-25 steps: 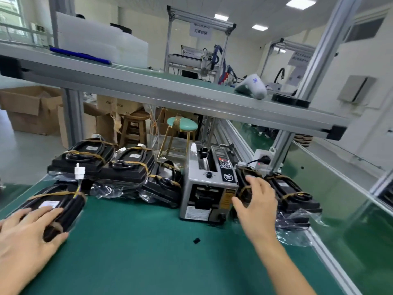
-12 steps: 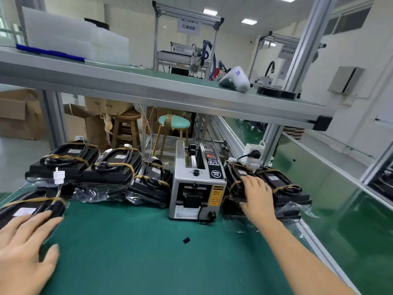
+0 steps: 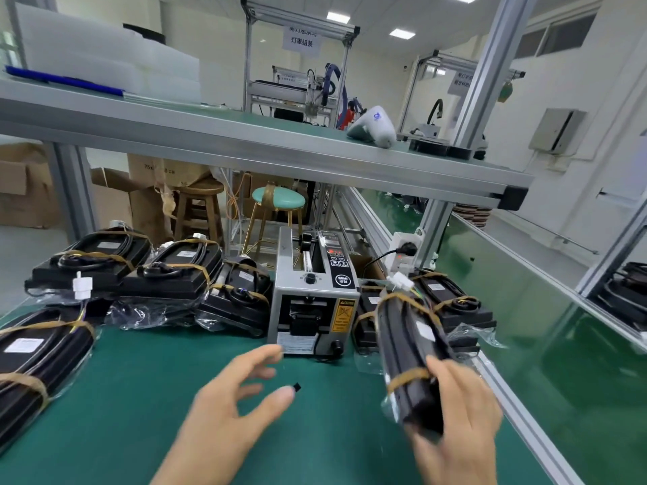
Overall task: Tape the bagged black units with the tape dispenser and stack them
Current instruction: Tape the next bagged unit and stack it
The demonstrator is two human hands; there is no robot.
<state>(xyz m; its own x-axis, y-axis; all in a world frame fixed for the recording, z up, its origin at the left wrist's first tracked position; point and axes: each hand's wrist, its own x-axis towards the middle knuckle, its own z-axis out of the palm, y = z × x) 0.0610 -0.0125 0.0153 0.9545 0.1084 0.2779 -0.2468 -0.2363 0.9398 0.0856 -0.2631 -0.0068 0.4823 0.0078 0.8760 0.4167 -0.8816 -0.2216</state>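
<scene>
My right hand [image 3: 455, 421] grips the near end of a bagged black unit [image 3: 409, 351], lifted and tilted above the mat. Brown tape bands wrap it and a white connector sticks out at its far end. My left hand [image 3: 227, 414] hovers open over the green mat, fingers spread, in front of the grey tape dispenser [image 3: 313, 299]. More bagged black units [image 3: 451, 306] lie stacked to the right of the dispenser. Three others [image 3: 175, 271] sit in a row to its left, and one [image 3: 35, 358] lies at the near left.
A small black scrap [image 3: 297, 387] lies on the green mat [image 3: 122, 414] near my left fingertips. A metal shelf [image 3: 280, 152] overhangs the bench. A power socket [image 3: 406, 250] sits behind the right stack. The bench's aluminium edge [image 3: 525, 421] runs along the right.
My right hand lifted a bagged unit off the right stack and drew it toward me. My left hand left the near-left unit and moved right to the middle of the mat.
</scene>
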